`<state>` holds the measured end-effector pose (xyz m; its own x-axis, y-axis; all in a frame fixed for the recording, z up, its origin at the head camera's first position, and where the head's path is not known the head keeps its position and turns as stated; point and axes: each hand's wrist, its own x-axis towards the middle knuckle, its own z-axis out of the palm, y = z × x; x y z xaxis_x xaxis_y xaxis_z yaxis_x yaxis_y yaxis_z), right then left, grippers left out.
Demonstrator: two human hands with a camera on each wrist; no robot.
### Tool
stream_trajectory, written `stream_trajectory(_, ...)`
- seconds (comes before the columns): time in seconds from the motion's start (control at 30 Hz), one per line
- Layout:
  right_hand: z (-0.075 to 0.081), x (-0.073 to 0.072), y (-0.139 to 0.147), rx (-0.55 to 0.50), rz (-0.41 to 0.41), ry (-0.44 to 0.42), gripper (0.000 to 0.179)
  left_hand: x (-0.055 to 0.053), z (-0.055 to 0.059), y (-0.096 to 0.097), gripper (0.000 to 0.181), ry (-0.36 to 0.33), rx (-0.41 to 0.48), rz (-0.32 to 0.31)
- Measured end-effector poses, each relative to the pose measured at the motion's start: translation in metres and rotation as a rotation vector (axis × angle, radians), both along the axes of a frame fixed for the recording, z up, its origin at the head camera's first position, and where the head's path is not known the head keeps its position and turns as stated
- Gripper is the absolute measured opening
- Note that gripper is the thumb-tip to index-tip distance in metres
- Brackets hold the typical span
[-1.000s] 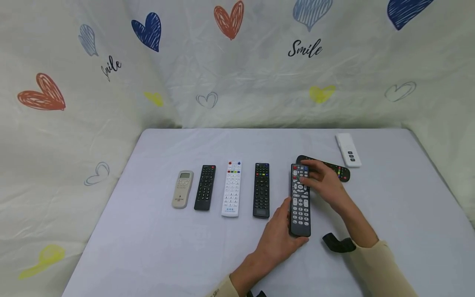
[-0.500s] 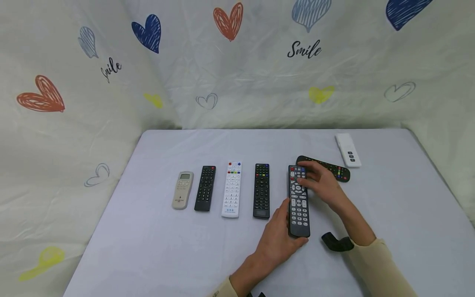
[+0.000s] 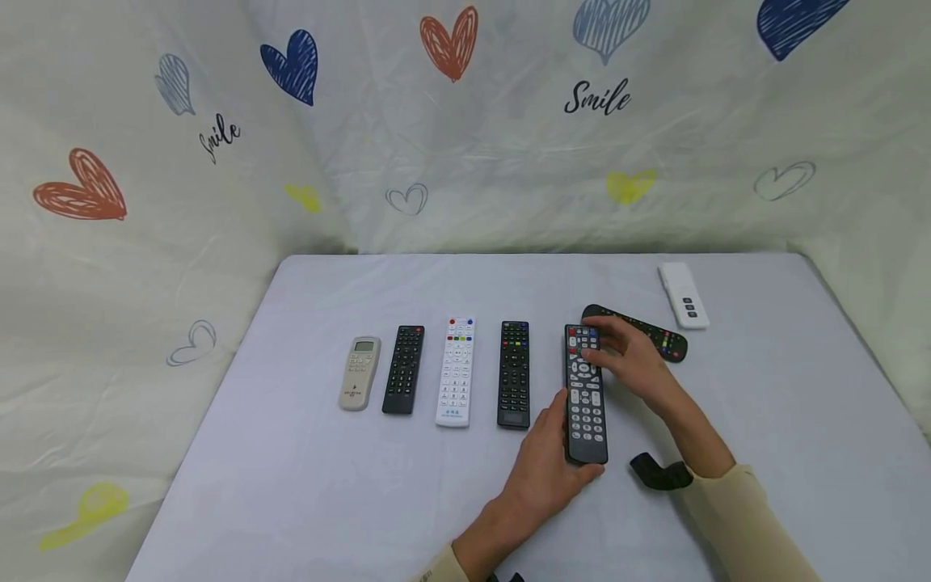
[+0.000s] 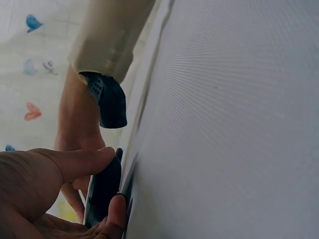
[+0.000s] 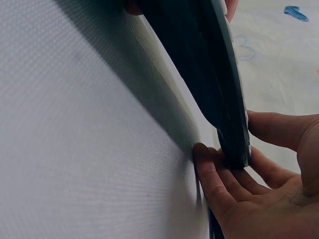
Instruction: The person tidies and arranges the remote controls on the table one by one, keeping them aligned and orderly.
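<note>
A long black remote (image 3: 585, 393) with grey buttons lies lengthwise on the white table (image 3: 305, 485), at the right end of a row of remotes. My left hand (image 3: 562, 436) grips its near end, with the thumb on the left edge and the fingers at the bottom corner. My right hand (image 3: 607, 343) holds its far end, fingers over the top buttons. The left wrist view shows my thumb and a fingertip pinching the remote's dark edge (image 4: 102, 191). In the right wrist view the remote's side (image 5: 209, 74) rests between my fingers (image 5: 224, 179) and thumb.
Left of it stand a black remote (image 3: 513, 373), a white remote (image 3: 456, 371), another black remote (image 3: 403, 369) and a beige one with a display (image 3: 360, 373). Behind my right hand lie a slanted black remote (image 3: 655, 333) and a small white remote (image 3: 684, 295). Heart-printed cloth walls surround the table.
The long black remote has shifted slightly left, its far end most, so it now lies nearly parallel to the row. Both hands keep their hold.
</note>
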<state>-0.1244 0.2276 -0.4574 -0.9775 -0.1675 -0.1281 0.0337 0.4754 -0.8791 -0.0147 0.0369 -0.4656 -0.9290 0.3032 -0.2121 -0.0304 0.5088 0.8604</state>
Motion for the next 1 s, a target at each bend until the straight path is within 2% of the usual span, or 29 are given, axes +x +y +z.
stream_trajectory(0.23,0.000,-0.003,0.000,0.010,-0.008,0.012,0.061,-0.002,0.001,0.001,0.107,0.019,-0.020,0.013)
stream_trajectory(0.67,-0.002,-0.008,0.000,0.042,-0.015,0.042,0.059,-0.005,0.006,0.005,0.102,0.010,-0.037,0.046)
stream_trajectory(1.0,-0.004,-0.014,-0.002,0.115,-0.014,0.073,0.058,-0.005,0.007,0.006,0.096,0.046,-0.046,0.058)
